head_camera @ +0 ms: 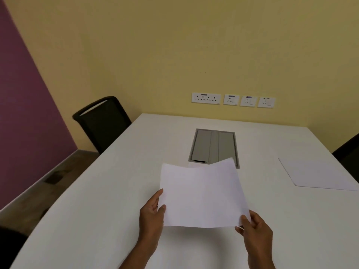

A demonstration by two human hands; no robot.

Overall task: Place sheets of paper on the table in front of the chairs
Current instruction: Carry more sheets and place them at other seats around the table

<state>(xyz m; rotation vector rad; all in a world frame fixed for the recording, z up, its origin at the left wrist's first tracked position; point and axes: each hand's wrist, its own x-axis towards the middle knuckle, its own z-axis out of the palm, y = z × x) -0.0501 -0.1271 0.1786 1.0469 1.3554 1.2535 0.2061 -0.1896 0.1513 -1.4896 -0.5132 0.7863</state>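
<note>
I hold white paper sheets [202, 193] above the middle of the white table [108, 200], their far edge curling upward. My left hand [152, 216] grips the lower left corner and my right hand [254, 228] pinches the lower right corner. One more white sheet [318, 173] lies flat on the table at the right, in front of a dark chair [349, 152] at the right edge. A black chair [103, 123] stands at the table's far left side, with no paper in front of it.
A grey cable hatch [213, 146] is set into the tabletop just beyond the held paper. Wall sockets [233, 100] line the yellow wall behind the table. Another dark chair [9, 247] shows at the lower left. A purple wall and brown floor lie left.
</note>
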